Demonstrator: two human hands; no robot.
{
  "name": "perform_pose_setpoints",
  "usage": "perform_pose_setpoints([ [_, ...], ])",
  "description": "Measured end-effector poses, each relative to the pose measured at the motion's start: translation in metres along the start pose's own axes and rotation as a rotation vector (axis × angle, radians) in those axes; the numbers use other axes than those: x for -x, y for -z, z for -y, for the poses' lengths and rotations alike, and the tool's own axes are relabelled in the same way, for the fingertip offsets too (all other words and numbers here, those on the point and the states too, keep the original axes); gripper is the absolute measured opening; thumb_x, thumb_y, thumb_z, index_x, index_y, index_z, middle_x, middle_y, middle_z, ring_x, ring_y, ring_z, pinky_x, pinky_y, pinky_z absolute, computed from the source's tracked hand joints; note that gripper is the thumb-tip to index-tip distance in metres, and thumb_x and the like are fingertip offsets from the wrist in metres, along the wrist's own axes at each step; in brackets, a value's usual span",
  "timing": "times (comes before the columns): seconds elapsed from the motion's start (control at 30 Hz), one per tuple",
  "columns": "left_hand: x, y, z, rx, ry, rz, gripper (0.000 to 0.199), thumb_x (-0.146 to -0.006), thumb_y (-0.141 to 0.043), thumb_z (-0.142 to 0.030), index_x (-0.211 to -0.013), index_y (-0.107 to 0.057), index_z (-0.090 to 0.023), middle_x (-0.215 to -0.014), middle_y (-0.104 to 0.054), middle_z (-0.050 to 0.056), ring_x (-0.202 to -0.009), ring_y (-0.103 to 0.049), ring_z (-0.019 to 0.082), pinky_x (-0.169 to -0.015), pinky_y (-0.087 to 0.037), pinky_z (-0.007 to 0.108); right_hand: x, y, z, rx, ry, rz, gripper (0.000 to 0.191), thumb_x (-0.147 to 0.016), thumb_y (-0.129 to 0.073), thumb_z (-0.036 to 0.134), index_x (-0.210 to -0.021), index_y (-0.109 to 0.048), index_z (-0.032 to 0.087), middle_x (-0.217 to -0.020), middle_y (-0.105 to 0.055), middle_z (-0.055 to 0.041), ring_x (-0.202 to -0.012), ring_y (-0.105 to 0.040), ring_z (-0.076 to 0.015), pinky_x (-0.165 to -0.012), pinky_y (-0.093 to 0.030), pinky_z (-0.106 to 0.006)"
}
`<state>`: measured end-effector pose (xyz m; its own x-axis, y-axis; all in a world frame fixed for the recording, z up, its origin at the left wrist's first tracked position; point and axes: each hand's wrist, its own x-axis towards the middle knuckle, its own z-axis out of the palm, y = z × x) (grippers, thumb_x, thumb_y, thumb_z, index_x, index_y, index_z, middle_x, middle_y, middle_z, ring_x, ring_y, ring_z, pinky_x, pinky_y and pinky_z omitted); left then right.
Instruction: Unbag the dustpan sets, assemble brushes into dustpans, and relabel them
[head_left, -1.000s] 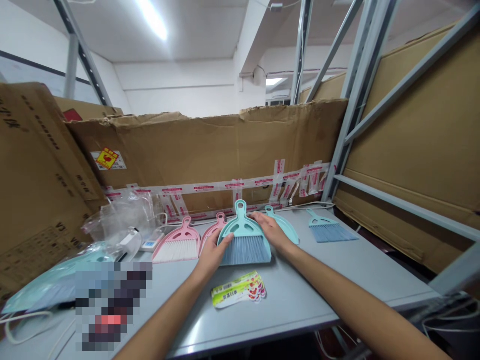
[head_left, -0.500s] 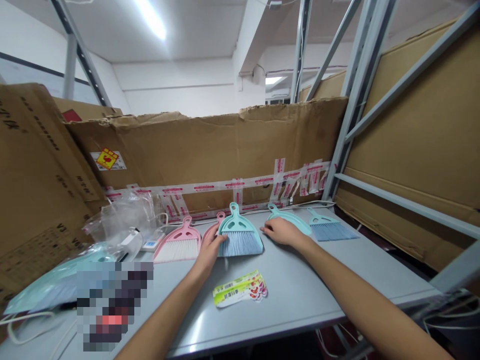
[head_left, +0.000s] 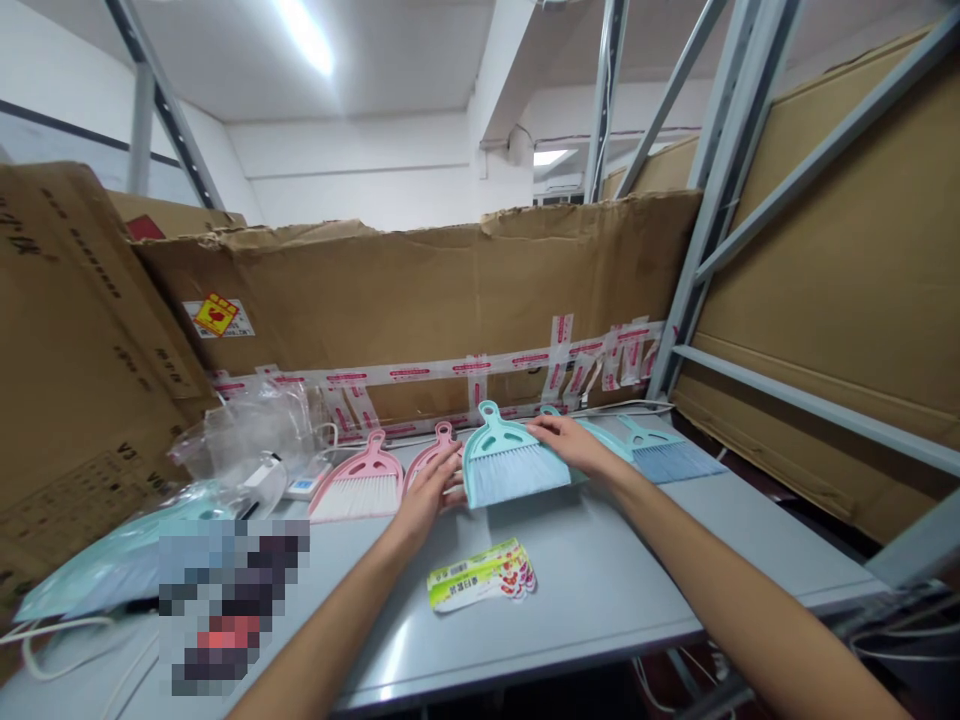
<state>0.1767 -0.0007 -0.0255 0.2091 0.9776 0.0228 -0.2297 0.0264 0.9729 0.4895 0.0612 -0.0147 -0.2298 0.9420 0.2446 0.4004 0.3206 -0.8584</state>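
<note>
A turquoise dustpan (head_left: 495, 432) with a hand brush (head_left: 517, 474) nested in it stands tilted up near the middle of the table. At its upper right edge, my right hand (head_left: 571, 445) is closed on the dustpan. My left hand (head_left: 427, 497) is beside its left edge, fingers apart; whether the fingertips touch it is hard to tell. Just behind my left hand, a pink dustpan (head_left: 433, 452) is partly covered. Another turquoise dustpan (head_left: 609, 440) lies partly hidden behind my right hand, and a turquoise brush with blue bristles (head_left: 675, 460) lies to its right.
A pink dustpan with a white-bristled brush (head_left: 366, 492) is at left. A printed card label (head_left: 482, 576) lies in front on the grey table (head_left: 592, 590). Clear plastic bags (head_left: 255, 435) and a bagged turquoise set (head_left: 127, 560) occupy the left side. A cardboard wall (head_left: 420, 300) closes off the back.
The turquoise dustpan with its brush has shifted right and tilted. My right hand has moved up and left onto its edge. My left hand has let go and spread its fingers.
</note>
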Motion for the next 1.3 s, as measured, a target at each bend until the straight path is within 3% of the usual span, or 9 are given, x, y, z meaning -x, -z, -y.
perform_pose_setpoints([
  [0.2,-0.001,0.012,-0.004,-0.435,-0.223,-0.131,0.043,-0.095,-0.078,-0.057,-0.123,-0.082,-0.024,-0.128,-0.081,0.015,-0.092,-0.077,0.024,-0.068,-0.057,0.031,-0.008,0.034,-0.018,0.376,-0.008,-0.105,0.035,-0.102,-0.060,0.041,-0.102,-0.085,0.017,-0.093,-0.084,-0.0075,-0.084,-0.072,-0.0253,-0.079,-0.052,-0.033],
  [0.37,0.008,0.006,-0.005,-0.790,-0.427,-0.039,0.028,-0.105,-0.065,-0.042,-0.117,-0.084,-0.025,-0.119,-0.083,0.011,-0.101,-0.075,0.026,-0.079,-0.057,0.035,-0.008,0.033,-0.024,0.570,-0.023,-0.097,0.029,-0.103,-0.062,0.030,-0.106,-0.089,0.020,-0.108,-0.088,-0.0105,-0.100,-0.079,-0.0284,-0.089,-0.054,-0.032],
  [0.5,0.011,0.003,-0.002,-0.992,-0.566,0.126,0.028,-0.107,-0.062,-0.034,-0.123,-0.083,-0.025,-0.120,-0.080,0.012,-0.109,-0.074,0.028,-0.091,-0.058,0.040,-0.007,0.019,-0.023,0.631,-0.064,-0.092,0.027,-0.104,-0.063,0.028,-0.109,-0.088,0.020,-0.110,-0.088,-0.0103,-0.100,-0.079,-0.0264,-0.089,-0.053,-0.030],
  [0.63,0.012,0.003,0.001,-1.125,-0.679,0.301,0.030,-0.107,-0.062,-0.028,-0.128,-0.083,-0.025,-0.129,-0.077,0.014,-0.122,-0.069,0.031,-0.108,-0.054,0.049,-0.007,0.025,-0.020,0.731,-0.115,-0.146,0.032,-0.110,-0.059,0.035,-0.113,-0.086,0.019,-0.110,-0.087,-0.0127,-0.102,-0.079,-0.0268,-0.087,-0.051,-0.029],
  [0.8,0.014,0.003,0.002,-1.186,-0.716,0.357,0.028,-0.106,-0.066,-0.027,-0.129,-0.083,-0.028,-0.135,-0.075,0.013,-0.128,-0.065,0.032,-0.110,-0.054,0.051,-0.003,0.062,-0.029,0.964,-0.251,-0.321,0.032,-0.108,-0.061,0.037,-0.122,-0.082,0.017,-0.118,-0.084,-0.0192,-0.113,-0.076,-0.0314,-0.087,-0.051,-0.032],
  [0.9,0.015,0.002,0.003,-1.196,-0.721,0.363,0.027,-0.106,-0.068,-0.028,-0.128,-0.083,-0.029,-0.135,-0.075,0.013,-0.128,-0.065,0.032,-0.110,-0.054,0.050,0.000,0.079,-0.042,1.013,-0.352,-0.288,0.036,-0.102,-0.067,0.029,-0.132,-0.080,0.014,-0.125,-0.082,-0.0236,-0.121,-0.074,-0.0348,-0.092,-0.053,-0.035],
  [1.03,0.014,0.003,0.003,-1.215,-0.717,0.365,0.027,-0.107,-0.067,-0.029,-0.128,-0.083,-0.028,-0.135,-0.074,0.013,-0.128,-0.064,0.031,-0.111,-0.053,0.051,-0.001,0.091,-0.052,0.952,-0.430,-0.214,0.034,-0.096,-0.067,0.018,-0.125,-0.086,0.019,-0.118,-0.085,-0.0181,-0.109,-0.079,-0.0299,-0.091,-0.053,-0.033],
  [1.13,0.014,0.004,0.004,-1.218,-0.717,0.368,0.027,-0.107,-0.066,-0.030,-0.128,-0.084,-0.029,-0.135,-0.075,0.013,-0.128,-0.064,0.031,-0.112,-0.053,0.052,0.002,0.105,-0.047,0.924,-0.355,-0.254,0.030,-0.102,-0.062,0.023,-0.119,-0.087,0.023,-0.119,-0.085,-0.0133,-0.110,-0.078,-0.0276,-0.094,-0.053,-0.031],
  [1.3,0.015,0.001,0.001,-1.171,-0.665,0.349,0.028,-0.107,-0.065,-0.032,-0.127,-0.085,-0.030,-0.134,-0.076,0.014,-0.128,-0.065,0.033,-0.111,-0.052,0.053,0.019,0.136,-0.031,0.834,-0.033,-0.600,0.033,-0.105,-0.055,0.029,-0.115,-0.085,0.019,-0.121,-0.082,-0.0166,-0.111,-0.074,-0.0311,-0.101,-0.054,-0.039],
])
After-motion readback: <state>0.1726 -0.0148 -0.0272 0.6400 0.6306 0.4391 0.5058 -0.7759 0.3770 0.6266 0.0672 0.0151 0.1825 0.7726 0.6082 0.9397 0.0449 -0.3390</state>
